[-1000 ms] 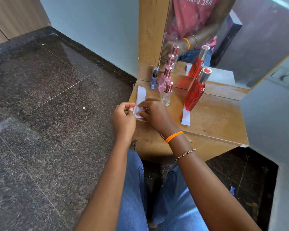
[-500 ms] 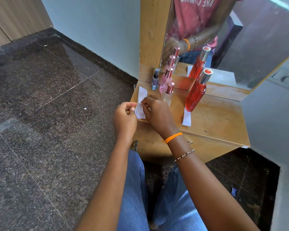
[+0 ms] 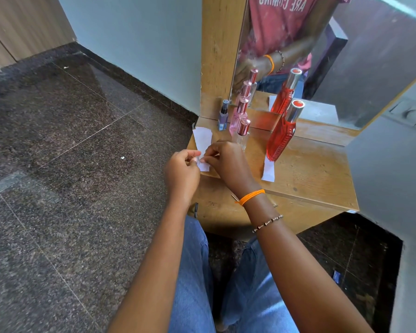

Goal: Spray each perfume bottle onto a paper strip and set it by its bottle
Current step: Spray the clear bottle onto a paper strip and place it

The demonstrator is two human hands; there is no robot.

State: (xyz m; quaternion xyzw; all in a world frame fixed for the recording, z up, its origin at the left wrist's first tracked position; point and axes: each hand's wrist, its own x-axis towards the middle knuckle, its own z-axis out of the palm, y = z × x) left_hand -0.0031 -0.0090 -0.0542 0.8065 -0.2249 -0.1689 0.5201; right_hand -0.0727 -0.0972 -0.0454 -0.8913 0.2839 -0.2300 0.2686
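- Two hands meet at the front left corner of the wooden surface (image 3: 305,179), both pinching the same white paper sheet (image 3: 203,140).
- The left hand (image 3: 181,173) has its fingers closed on the sheet's near end from the left side; the thumb and forefinger press the paper edge.
- The right hand (image 3: 228,162) has its fingers closed on the same near end from the right, the fingertips almost touching those of the left hand.
- The sheet's far end lies flat on the surface, its ragged top edge near a small blue-grey bottle (image 3: 223,116) that stands at the base of the mirror frame (image 3: 220,56).
- A pink perfume bottle (image 3: 238,115) with a rose-metal cap stands just beside the blue-grey one, close to the mirror (image 3: 334,56).
- A clear perfume bottle (image 3: 243,133) with a rose-metal cap stands in front of the pink one, just behind the right hand's knuckles.
- A tall red perfume bottle (image 3: 282,134) with a silver cap stands further right, apart from the other three.
- A narrow white paper strip (image 3: 268,169) lies on the surface at the foot of the red bottle, its far end touching or tucked under the bottle's base.
- An orange band (image 3: 251,196) and a beaded bracelet (image 3: 267,223) circle the right wrist.
- Blue jeans (image 3: 195,272) show below the arms, above a dark speckled floor (image 3: 70,164).
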